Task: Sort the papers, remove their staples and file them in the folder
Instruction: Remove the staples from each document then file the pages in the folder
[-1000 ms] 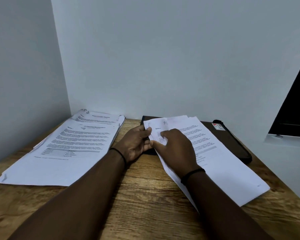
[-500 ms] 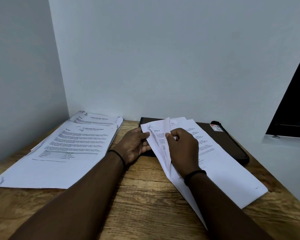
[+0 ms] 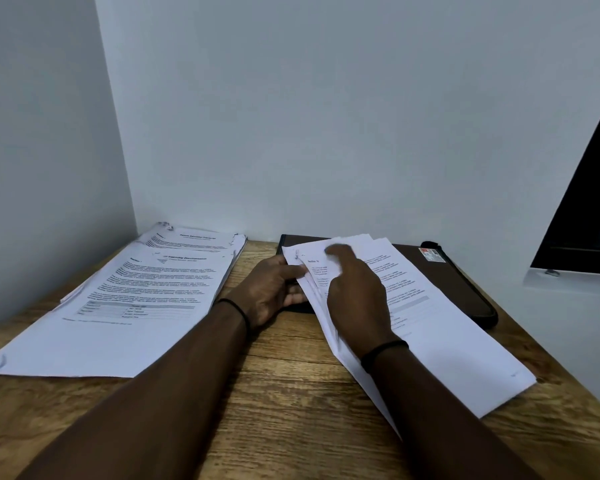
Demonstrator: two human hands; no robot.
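The left hand (image 3: 274, 289) pinches the papers (image 3: 430, 323) by their top corner. The right hand (image 3: 357, 299) lies on them, fingers (image 3: 340, 252) blurred.

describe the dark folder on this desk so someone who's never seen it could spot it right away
On the wooden desk, look to the far right corner by the wall. The folder lies flat there, partly under the paper stack both hands work on. It is the only dark brown thing, with a small red-and-white sticker.
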